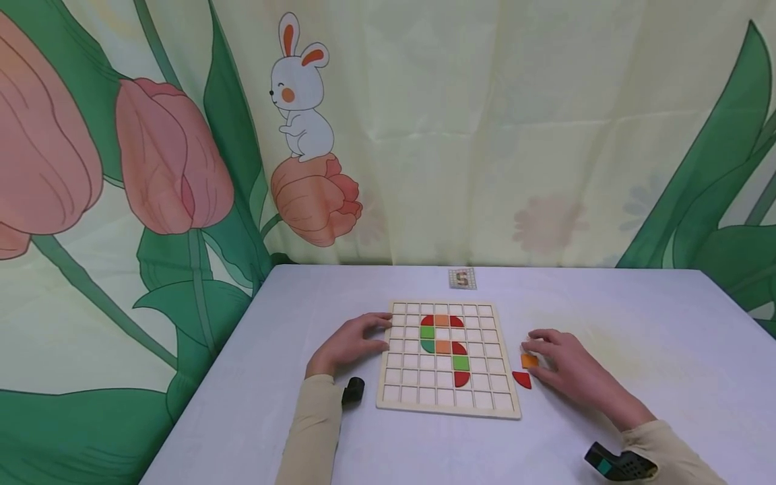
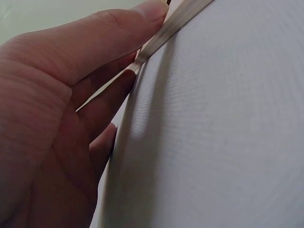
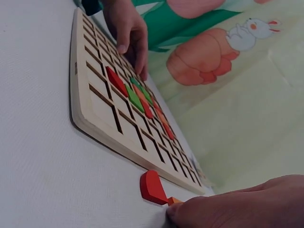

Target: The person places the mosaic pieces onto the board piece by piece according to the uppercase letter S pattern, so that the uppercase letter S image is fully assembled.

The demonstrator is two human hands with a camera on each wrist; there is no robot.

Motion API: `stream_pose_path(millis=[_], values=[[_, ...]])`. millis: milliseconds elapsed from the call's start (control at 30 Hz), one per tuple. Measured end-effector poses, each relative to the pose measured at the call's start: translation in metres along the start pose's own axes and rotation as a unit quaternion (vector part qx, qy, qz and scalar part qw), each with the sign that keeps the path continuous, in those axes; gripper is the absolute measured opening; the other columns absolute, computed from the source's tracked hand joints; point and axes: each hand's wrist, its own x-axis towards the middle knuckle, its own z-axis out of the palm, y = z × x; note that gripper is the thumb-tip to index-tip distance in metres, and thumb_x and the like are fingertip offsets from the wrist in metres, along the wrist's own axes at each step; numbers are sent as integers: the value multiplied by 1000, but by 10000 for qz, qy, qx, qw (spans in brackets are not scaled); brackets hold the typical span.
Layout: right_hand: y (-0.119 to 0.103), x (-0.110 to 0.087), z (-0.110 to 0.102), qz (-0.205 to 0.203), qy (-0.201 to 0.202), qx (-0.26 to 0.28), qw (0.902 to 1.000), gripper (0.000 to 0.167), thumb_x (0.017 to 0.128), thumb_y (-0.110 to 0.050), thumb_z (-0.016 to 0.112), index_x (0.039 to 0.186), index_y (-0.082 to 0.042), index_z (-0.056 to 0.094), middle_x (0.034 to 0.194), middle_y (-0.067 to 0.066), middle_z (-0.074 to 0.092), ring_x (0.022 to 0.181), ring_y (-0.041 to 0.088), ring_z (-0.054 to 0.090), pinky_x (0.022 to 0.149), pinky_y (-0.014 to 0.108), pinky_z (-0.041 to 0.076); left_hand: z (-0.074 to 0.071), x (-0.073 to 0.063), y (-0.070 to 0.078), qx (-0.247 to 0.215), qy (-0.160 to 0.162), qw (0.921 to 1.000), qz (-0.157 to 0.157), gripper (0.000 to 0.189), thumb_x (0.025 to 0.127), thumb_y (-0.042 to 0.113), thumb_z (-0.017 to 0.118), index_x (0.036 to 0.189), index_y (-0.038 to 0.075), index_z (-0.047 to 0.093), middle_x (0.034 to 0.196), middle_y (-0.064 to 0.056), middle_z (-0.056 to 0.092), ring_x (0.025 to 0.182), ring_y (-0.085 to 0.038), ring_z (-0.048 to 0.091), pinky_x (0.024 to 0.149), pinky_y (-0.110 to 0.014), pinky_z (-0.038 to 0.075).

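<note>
A wooden grid board (image 1: 409, 394) lies on the table between the hands. Red quarter-round, orange square and green pieces sit in its cells, forming an S-like shape; a red piece (image 1: 462, 379) is at its lower end. My left hand (image 1: 351, 342) rests at the board's left edge, thumb and fingertips touching the frame, as the left wrist view shows close up. Right of the board, my right hand (image 1: 566, 364) pinches an orange square block (image 1: 529, 361) between thumb and finger. Beside it on the table lies a loose red quarter-round block (image 3: 153, 187). The hand hides part of the orange block.
A small card (image 1: 463, 278) with an S pattern on a grid lies behind the board, near the table's far edge. The white-covered table (image 1: 200, 431) meets a curtain (image 1: 436, 168) printed with tulips and a rabbit. Each wrist wears a dark camera.
</note>
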Motion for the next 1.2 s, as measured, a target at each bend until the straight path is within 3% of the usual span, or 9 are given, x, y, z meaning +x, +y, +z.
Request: stream_pose_path(millis=[100,233,367,600,833,1000,1200], values=[[1,1,-1,-144,-121,37,9998,32,80,-15,80,109,-4,74,114,11,64,107,35,58,89,53,51,0,0,0,5,7,10000,5,43,86,22,76,127,15,64,145,10,49,139,-16,37,115,-41,30],[1,2,-2,-218,-245,134,9994,30,80,-14,80,109,-6,73,102,-3,65,95,19,61,83,42,56,0,-1,1,9,26,10000,-9,43,86,22,76,127,15,64,145,10,49,140,-16,37,115,-41,30],[1,2,-1,-284,-202,121,9993,35,81,-13,79,113,-5,70,101,-5,62,90,13,59,79,34,56,1,-1,0,-25,9,10000,-29,43,86,22,76,127,15,64,145,10,49,139,-16,37,115,-41,30],[-3,5,-1,-130,-92,81,9998,33,82,-12,78,114,-7,70,105,0,59,95,18,58,81,38,56,1,0,-1,-3,12,10000,4,43,86,22,76,127,14,64,144,10,49,139,-16,37,115,-41,30],[-28,15,-3,131,-408,490,9979,33,87,-11,74,118,-4,67,112,6,57,100,22,57,84,39,56,0,2,-1,100,5,9999,16,45,87,22,76,129,14,64,145,10,48,140,-16,37,115,-39,30],[-54,20,3,-500,-437,387,9970,29,87,-12,74,115,-6,69,108,-1,59,96,15,58,83,33,56,-1,2,0,95,1,9999,76,44,87,20,75,129,12,63,145,7,49,139,-18,37,114,-40,31],[-81,24,21,-1349,-513,244,9892,24,87,-16,74,109,-10,70,101,-7,59,91,10,55,78,28,54,0,1,-1,83,-37,9999,78,44,87,21,75,128,12,63,146,7,49,139,-19,37,114,-41,31]])
